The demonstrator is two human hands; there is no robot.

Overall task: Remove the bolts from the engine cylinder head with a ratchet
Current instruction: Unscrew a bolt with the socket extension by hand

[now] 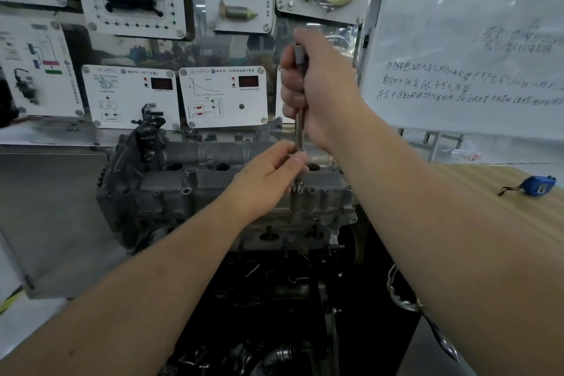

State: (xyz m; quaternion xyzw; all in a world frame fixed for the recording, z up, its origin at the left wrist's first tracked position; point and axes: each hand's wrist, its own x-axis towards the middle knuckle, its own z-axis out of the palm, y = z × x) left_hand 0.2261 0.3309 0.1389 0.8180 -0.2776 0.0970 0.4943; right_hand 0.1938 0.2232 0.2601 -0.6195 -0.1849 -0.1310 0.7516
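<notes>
My forearms reach in from below | right hand (317, 85) grips the upright ratchet (300, 125) to drive it | left hand (268, 174) pinches its shaft low, steadying it | bolt (298, 184) on the head (189, 189), centre bench.

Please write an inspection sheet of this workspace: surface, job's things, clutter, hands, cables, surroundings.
Surface: wooden bench top at right.
Job's things: cylinder head upright on engine; ratchet held vertical over a bolt near the right end.
Clutter: blue tape measure on the bench.
Hands: right hand grips the ratchet's handle; left hand pinches its shaft low down.
Cables: braided metal hose at lower right.
Surroundings: training panels behind, whiteboard at right.
</notes>
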